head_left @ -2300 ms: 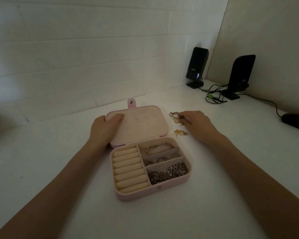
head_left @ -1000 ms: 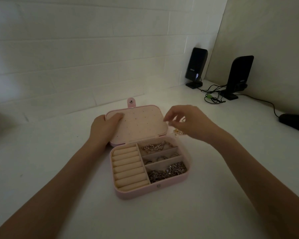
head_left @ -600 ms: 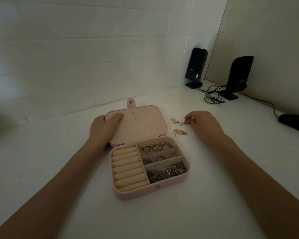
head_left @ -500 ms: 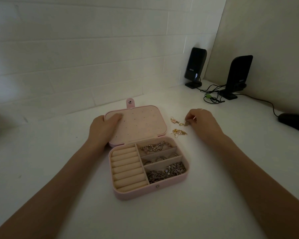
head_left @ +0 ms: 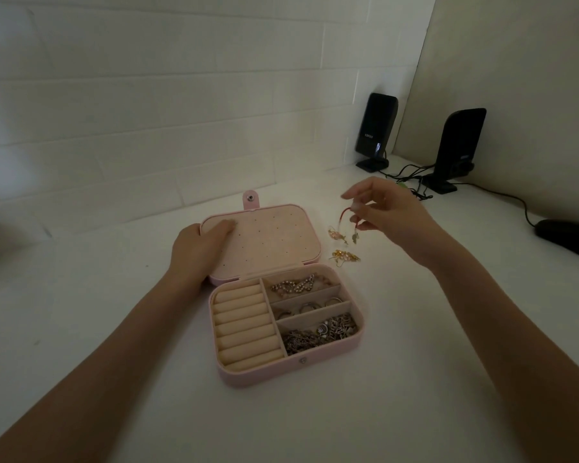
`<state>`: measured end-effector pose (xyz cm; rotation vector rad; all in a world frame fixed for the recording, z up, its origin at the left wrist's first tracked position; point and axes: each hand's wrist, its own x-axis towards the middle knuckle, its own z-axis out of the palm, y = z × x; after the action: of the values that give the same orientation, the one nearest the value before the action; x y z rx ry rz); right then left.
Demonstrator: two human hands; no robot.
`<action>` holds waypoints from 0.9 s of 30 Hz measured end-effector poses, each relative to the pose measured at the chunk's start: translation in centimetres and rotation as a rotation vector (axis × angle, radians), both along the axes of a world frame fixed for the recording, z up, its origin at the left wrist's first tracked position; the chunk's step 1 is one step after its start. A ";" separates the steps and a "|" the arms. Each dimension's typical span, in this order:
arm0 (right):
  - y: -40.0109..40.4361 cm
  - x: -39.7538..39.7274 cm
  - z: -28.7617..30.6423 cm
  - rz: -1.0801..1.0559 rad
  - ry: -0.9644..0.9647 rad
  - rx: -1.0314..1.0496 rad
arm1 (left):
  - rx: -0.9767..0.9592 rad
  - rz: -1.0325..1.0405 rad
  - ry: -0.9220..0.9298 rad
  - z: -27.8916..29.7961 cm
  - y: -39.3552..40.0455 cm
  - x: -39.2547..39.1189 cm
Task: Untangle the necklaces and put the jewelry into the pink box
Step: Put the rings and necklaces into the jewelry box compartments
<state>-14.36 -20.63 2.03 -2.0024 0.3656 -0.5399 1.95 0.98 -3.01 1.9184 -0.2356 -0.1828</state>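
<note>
The pink box lies open on the white table, its lid folded flat behind it. My left hand rests on the lid's left edge with fingers flat. My right hand is raised to the right of the lid and pinches a thin red-corded piece of jewelry whose gold charms dangle just above the table. A small gold piece lies on the table below it. The box's right compartments hold a beaded chain, rings and a silver tangle.
Two black speakers stand at the back right with cables trailing between them. A black mouse lies at the right edge. A white brick wall runs behind the table.
My right hand has lifted from the table with the red-corded piece pinched in its fingers, raising it off the surface. My left hand has stayed on the lid.
</note>
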 end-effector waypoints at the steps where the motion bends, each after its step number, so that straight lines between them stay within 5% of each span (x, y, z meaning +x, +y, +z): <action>1: 0.6 -0.1 0.4 0.048 0.001 0.018 | 0.009 0.002 -0.004 0.0 0.0 0.0; 7: 4.2 -0.2 1.8 0.349 -0.021 0.098 | 0.021 0.003 -0.002 0.1 0.0 0.0; 14: 6.2 0.0 1.9 0.422 -0.081 0.136 | 0.004 0.006 -0.002 0.2 0.0 -0.2; 20: 4.6 0.7 -0.3 0.355 0.248 -0.367 | -0.018 -0.005 -0.007 0.1 0.0 -0.1; 27: 4.5 0.2 0.7 0.497 0.383 -0.433 | -0.011 -0.008 -0.006 0.0 0.0 0.0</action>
<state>-14.19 -16.08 2.73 -2.5073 -0.0391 0.0939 1.92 1.00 -3.05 1.9077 -0.2483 -0.1808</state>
